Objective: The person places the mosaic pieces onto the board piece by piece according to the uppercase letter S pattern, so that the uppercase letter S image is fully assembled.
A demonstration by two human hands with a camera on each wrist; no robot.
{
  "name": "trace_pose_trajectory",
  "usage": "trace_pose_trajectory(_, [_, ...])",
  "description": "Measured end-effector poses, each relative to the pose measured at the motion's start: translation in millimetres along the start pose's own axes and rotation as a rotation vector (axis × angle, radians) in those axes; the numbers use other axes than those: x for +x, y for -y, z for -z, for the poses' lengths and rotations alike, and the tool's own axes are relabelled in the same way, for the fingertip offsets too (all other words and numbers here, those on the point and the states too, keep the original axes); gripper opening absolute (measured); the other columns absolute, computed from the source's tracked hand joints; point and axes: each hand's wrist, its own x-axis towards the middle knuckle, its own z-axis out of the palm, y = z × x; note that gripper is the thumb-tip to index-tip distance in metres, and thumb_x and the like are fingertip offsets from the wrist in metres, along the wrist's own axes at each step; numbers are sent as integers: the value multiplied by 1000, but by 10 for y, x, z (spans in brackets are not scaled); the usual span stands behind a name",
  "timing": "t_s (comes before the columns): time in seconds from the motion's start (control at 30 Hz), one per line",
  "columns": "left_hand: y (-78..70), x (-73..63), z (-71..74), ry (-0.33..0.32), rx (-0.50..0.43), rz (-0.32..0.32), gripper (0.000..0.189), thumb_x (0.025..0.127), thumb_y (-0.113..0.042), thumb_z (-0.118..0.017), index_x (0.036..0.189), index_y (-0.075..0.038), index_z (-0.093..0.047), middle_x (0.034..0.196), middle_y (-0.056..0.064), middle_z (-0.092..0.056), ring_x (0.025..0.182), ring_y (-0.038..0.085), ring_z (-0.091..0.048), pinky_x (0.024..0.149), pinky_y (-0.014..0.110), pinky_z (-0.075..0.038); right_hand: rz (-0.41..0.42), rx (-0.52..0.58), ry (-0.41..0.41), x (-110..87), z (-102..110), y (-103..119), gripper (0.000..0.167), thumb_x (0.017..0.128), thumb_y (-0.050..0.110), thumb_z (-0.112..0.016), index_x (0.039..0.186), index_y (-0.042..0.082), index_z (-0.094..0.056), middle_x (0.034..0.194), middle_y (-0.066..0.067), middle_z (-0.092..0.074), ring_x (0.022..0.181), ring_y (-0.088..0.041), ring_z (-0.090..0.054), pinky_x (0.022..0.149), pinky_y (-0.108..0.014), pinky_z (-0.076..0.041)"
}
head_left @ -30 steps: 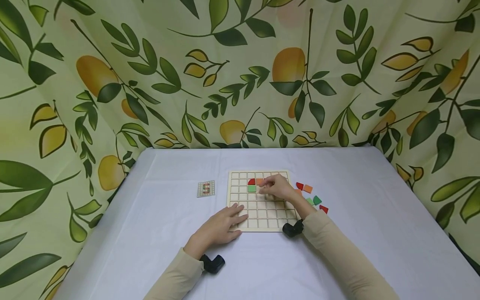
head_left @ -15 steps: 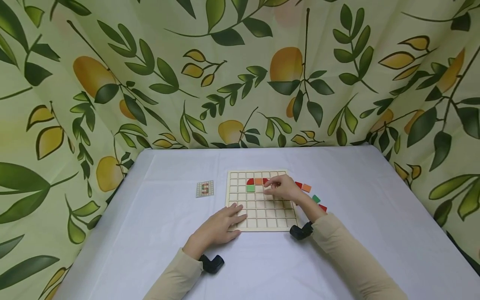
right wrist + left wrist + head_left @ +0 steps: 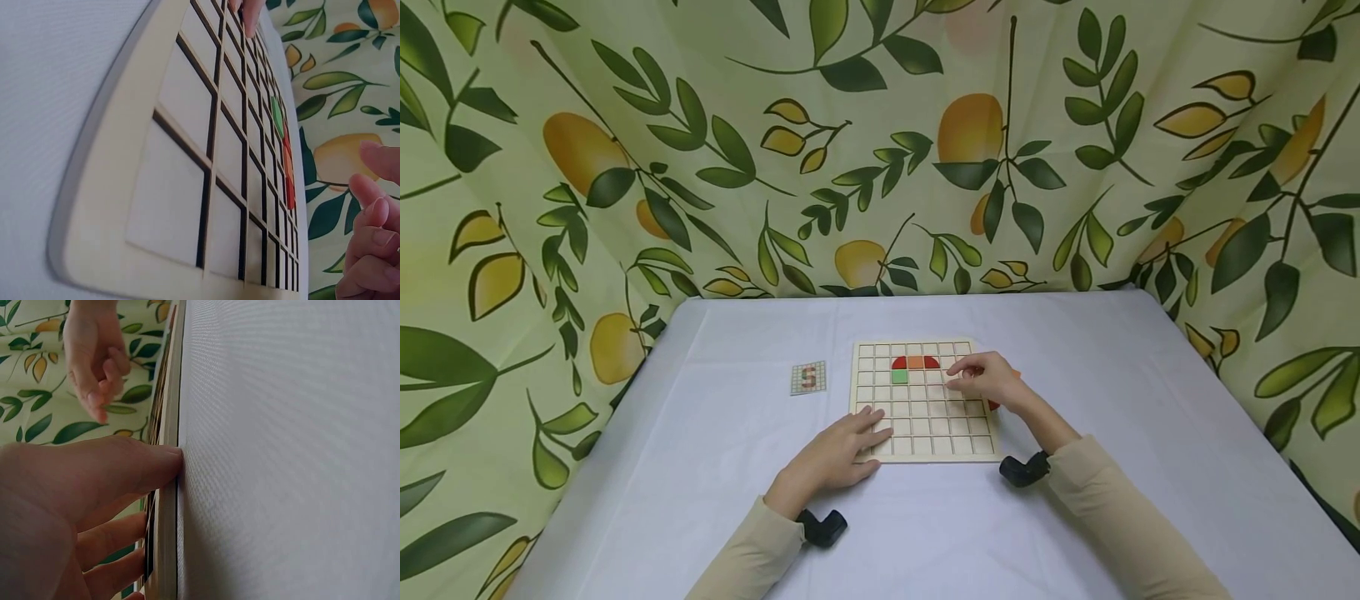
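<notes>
My left hand (image 3: 837, 451) rests on the near left corner of a pale wooden grid board (image 3: 928, 427), fingers spread, with the thumb at the board's edge in the left wrist view. Set in the board's far rows are a red rounded piece (image 3: 898, 363), an orange square (image 3: 915, 362) and a second red rounded piece (image 3: 932, 363) side by side. A green square (image 3: 899, 377) lies below the left red one. Over the board's right side hovers my right hand (image 3: 990, 380); its thumb and forefinger are apart and hold nothing in the right wrist view.
Left of the board lies a small card (image 3: 808, 377) printed with a coloured grid pattern. Parts of loose pieces, one orange (image 3: 1017, 374) and one red (image 3: 993, 406), peek out around my right hand, which hides others. A patterned curtain (image 3: 880, 167) hangs behind the white-covered table (image 3: 737, 350).
My right hand has left the second red rounded piece in the board's far row, beside the orange square, and moved right towards the loose pieces. The left hand stays put.
</notes>
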Motion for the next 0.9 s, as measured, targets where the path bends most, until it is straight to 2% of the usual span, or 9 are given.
trace_pose_trajectory(0.33, [8, -4, -1, -4, 4, -4, 48, 91, -27, -62, 137, -17, -55, 152, 9, -45, 144, 32, -38, 117, 46, -38, 11, 6, -24, -82, 101, -97, 29, 83, 16, -73, 103, -4, -70, 70, 3, -48, 67, -11, -42, 53, -20, -34])
trace_pose_trajectory(0.63, [20, -8, -5, -1, 5, -7, 48, 90, -26, -61, 137, -17, -55, 151, 9, -45, 144, 32, -38, 117, 46, -37, -59, 29, -47, -164, 201, -202, 36, 83, 21, -73, 110, -2, -69, 74, 4, -51, 69, -9, -45, 54, -19, -38])
trace_pose_trajectory(0.9, [11, -7, 3, 5, 10, -4, 49, 90, -27, -62, 138, -17, -55, 152, 8, -45, 144, 31, -38, 118, 45, -36, -39, 26, -73, -234, 296, -249, 33, 84, 20, -72, 107, -4, -68, 71, 4, -50, 66, -7, -44, 53, -18, -38])
